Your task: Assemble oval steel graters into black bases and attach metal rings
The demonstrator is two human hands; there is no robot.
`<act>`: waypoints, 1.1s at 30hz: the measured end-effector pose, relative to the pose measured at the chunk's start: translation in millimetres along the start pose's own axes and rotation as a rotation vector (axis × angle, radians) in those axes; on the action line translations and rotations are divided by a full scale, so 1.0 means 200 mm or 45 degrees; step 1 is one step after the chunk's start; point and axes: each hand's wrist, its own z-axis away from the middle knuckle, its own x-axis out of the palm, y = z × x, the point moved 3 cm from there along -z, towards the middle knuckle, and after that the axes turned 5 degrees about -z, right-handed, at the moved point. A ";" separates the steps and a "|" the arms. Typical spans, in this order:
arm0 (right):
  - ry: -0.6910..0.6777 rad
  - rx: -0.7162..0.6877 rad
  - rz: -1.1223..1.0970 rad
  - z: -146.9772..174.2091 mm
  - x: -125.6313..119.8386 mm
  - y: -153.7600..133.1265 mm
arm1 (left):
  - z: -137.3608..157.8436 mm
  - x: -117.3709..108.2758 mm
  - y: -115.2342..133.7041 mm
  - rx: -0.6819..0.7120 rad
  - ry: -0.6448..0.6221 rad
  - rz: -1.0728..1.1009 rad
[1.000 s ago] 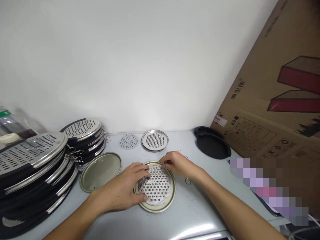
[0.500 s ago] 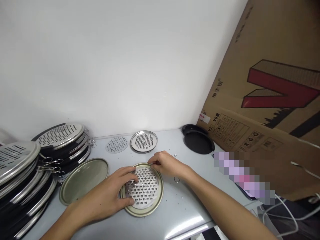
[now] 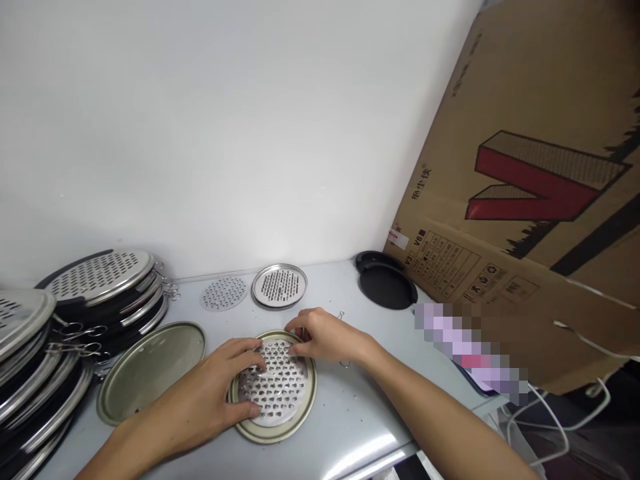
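A round perforated metal grater disc (image 3: 283,380) lies inside a shallow gold-coloured round lid (image 3: 310,400) in front of me. My left hand (image 3: 235,377) grips the disc from the left, its thumb at the lower edge and its fingertips over the holes near the top. At the upper right, my right hand (image 3: 320,337) has its thumb on the disc's edge and its curled fingers at the lid's rim. A larger gold-coloured lid (image 3: 155,370) lies at the left, partly behind my left forearm.
Stacks of black-and-silver graters with wire clips (image 3: 100,280) stand at the left. Farther back are a loose perforated disc (image 3: 224,293), a silver-rimmed grater (image 3: 280,285) and black round trays (image 3: 387,287). A large cardboard box (image 3: 500,267) leans at the right.
My right thumb has shifted from the lid's rim onto the disc's upper right edge. My left hand keeps its place on the disc. The whole view has shifted slightly.
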 end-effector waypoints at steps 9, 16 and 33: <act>0.035 0.053 -0.001 0.00 0.02 -0.02 | 0.02 -0.06 0.07 -0.070 -0.051 0.068; 0.125 0.048 -0.066 -0.01 -0.03 0.01 | -0.04 -0.12 0.06 -0.023 0.105 -0.045; 0.583 0.214 0.049 -0.02 -0.18 0.14 | -0.62 -0.17 0.06 0.324 0.117 -0.447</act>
